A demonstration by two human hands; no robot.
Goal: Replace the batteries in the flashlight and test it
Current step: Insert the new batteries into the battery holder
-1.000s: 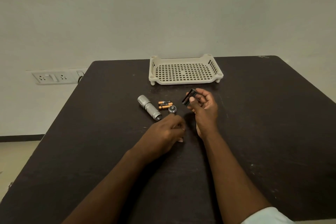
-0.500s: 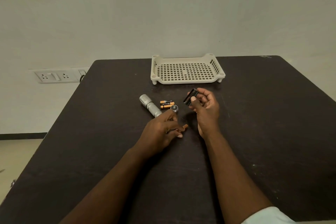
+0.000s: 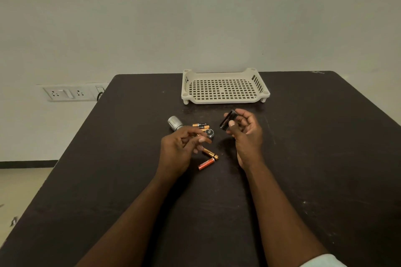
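While the flashlight (image 3: 175, 123) lies in bits on the dark worktop (image 3: 325, 158), the job looks about half done. In the head view, its silver body sits left of the middle, partly behind the left hand (image 3: 178, 154). Its round end cap (image 3: 209, 133) lies just beside it. The right hand (image 3: 246, 134) pinches the black battery holder (image 3: 227, 120) with thumb and fingers and holds it up, tilted. The left hand hovers with its fingers curled in; I cannot tell if it holds anything. Two batteries (image 3: 200, 125) lie near the cap. Two more loose batteries (image 3: 207, 158) lie lower down, between the two arms. I think fresh ones must go into the holder next. Then the holder goes back in, the cap goes on, and the light gets tested.

The white tray (image 3: 225, 99) sits toward the top of the frame, well apart from the hands. There is bare worktop to the right. All the small parts lie far from the edges, but round batteries can roll.
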